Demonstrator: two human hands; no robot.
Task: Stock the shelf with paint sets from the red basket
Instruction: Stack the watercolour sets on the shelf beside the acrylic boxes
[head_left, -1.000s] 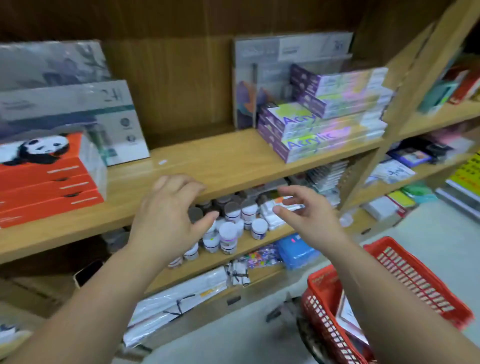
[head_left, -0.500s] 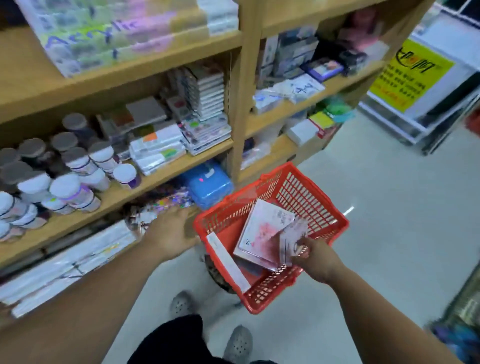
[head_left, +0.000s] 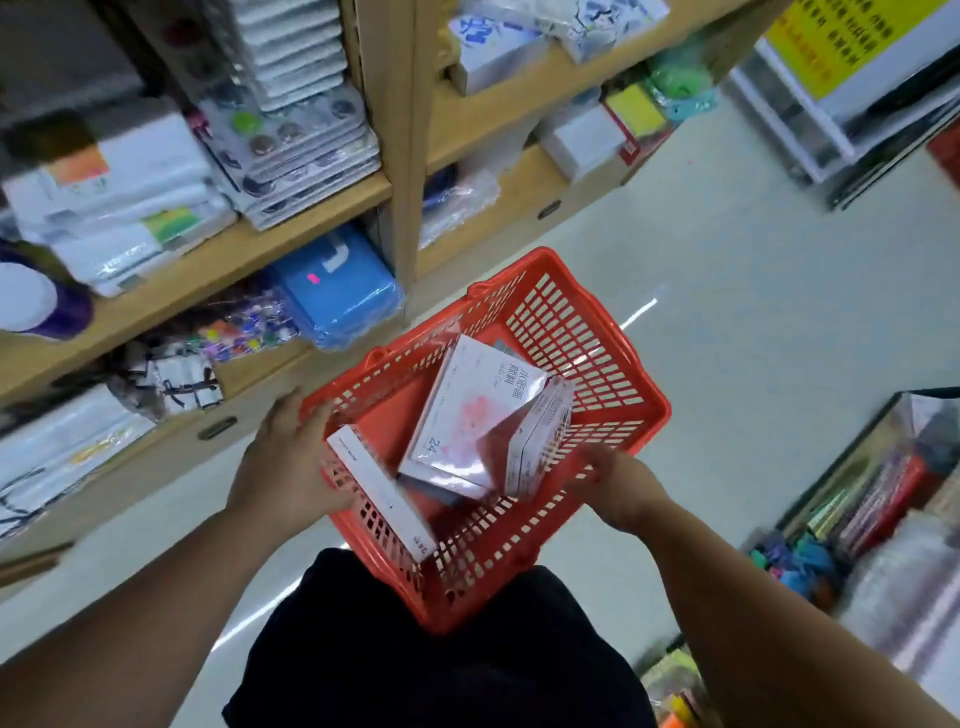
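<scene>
A shopworker bends over a red plastic mesh basket (head_left: 597, 364) in a stationery aisle. The left hand (head_left: 288, 457) clasps the basket's left rim, thumb beside a long narrow white box (head_left: 379, 493) propped on edge against that wall. The right hand (head_left: 618, 486) reaches over the right rim, touching or just beside a small shrink-wrapped box (head_left: 540, 441); whether its fingers pinch the box cannot be told. Between them a flat pink-and-white paint set marked 24 (head_left: 472, 410) lies tilted on other packs, none yet shelved. The boxes lean loosely on one another, so lifting one may well topple the rest, and glossy wrap could slip from a light pinch. Beyond stands the wooden shelf (head_left: 311, 208), a blue plastic case (head_left: 337, 286) on its lower level
</scene>
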